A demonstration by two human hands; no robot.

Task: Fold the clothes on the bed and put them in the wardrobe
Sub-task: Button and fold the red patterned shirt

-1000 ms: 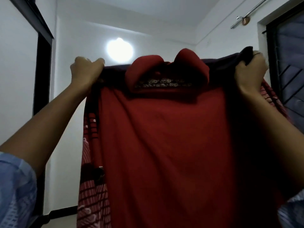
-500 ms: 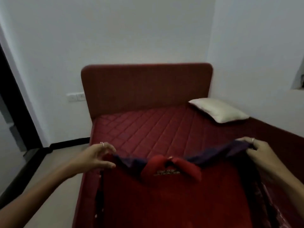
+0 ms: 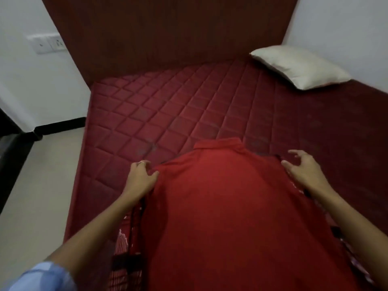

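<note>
A red garment (image 3: 226,206) lies spread flat on the quilted maroon bed (image 3: 168,114), filling the lower centre of the frame, its collar pointing toward the headboard (image 3: 163,32) at the top. Patterned red-and-white fabric with dark bands shows along both its side edges. The left hand (image 3: 140,178) sits at the garment's left shoulder, left of centre — its fingers curl at the cloth's edge, but whether that grip actually pinches the fabric cannot be told. The right hand (image 3: 304,170) is at the right shoulder, right of centre, its grip released, fingers spread and loosely bent with the palm over the cloth. A cream pillow (image 3: 300,67) rests at the upper right of the bed. A wall socket (image 3: 49,43) sits at the upper left.
</note>
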